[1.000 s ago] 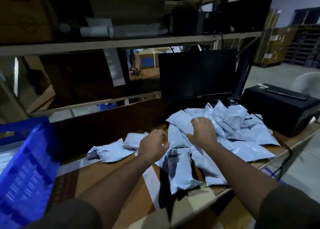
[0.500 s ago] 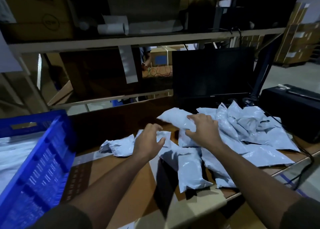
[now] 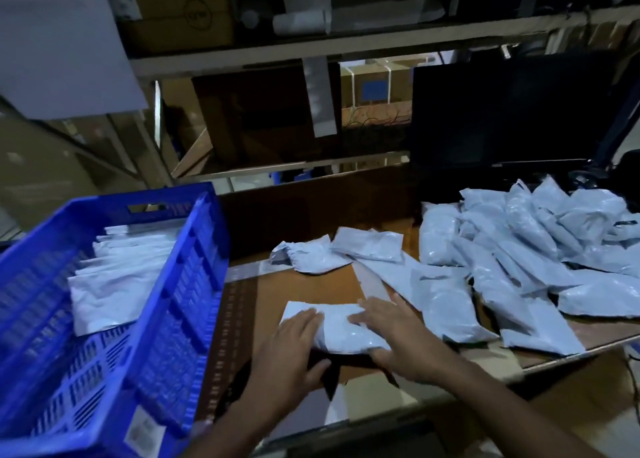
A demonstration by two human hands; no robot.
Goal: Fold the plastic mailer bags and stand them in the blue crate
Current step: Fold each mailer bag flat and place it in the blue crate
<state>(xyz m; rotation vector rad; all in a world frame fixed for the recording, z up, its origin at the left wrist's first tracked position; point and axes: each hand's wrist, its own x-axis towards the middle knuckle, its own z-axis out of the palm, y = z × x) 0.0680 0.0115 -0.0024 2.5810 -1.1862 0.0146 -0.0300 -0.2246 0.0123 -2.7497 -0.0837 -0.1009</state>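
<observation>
Press the bag [image 3: 341, 329] flat on the near table [image 3: 311, 284], left hand [image 3: 289, 350] and right hand [image 3: 398, 340] open, fingers spread on it. Crease firmly, then stand it in the crate [image 3: 180, 284] at left.

- A brown wooden workbench [image 3: 304, 295] carries everything.
- Using the blue crate [image 3: 180, 284] at its left end as landmark: a single mailer bag [image 3: 341, 329] lies flat just right of it.
- Two crumpled bags [image 3: 339, 250] lie behind that one.
- A loose bag pile [image 3: 519, 260] spreads far right of the crate.
- A dark monitor [image 3: 502, 111] stands behind the pile.
</observation>
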